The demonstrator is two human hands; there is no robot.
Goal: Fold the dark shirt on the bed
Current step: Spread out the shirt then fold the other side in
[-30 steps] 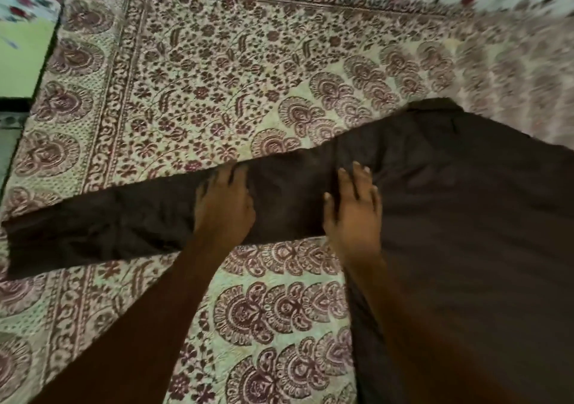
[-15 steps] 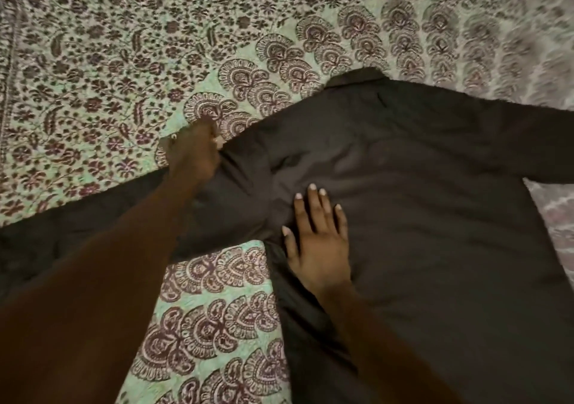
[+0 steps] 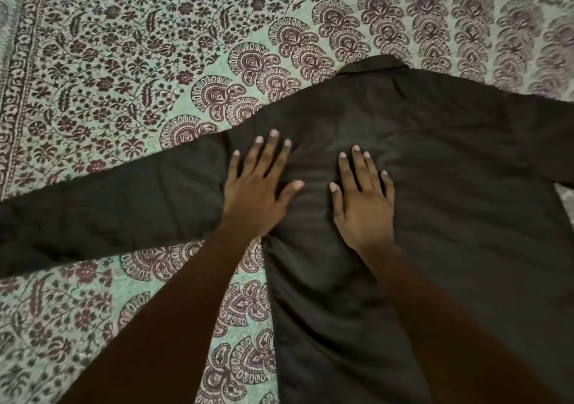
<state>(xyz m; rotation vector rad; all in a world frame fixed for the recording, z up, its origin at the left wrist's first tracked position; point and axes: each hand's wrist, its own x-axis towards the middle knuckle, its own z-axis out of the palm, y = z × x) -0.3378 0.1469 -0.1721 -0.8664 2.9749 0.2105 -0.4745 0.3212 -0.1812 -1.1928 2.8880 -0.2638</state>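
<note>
The dark shirt [image 3: 450, 192] lies flat on the bed, back side up, collar [image 3: 372, 63] pointing away from me. Its left sleeve [image 3: 108, 205] stretches straight out to the left edge of view; the right sleeve runs off the right edge. My left hand [image 3: 257, 192] lies flat with spread fingers where that left sleeve meets the body. My right hand [image 3: 362, 205] presses flat on the upper back, a hand's width to the right. Neither hand grips the cloth. Small wrinkles fan out between the two hands.
A printed bedsheet [image 3: 155, 62] with maroon floral and paisley patterns on pale green covers the bed all around the shirt. Its bordered edge [image 3: 15, 77] runs along the far left.
My left hand has come down from the shoulder edge and now lies flat at the sleeve joint. My right hand has slid up the back. The view has shifted right.
</note>
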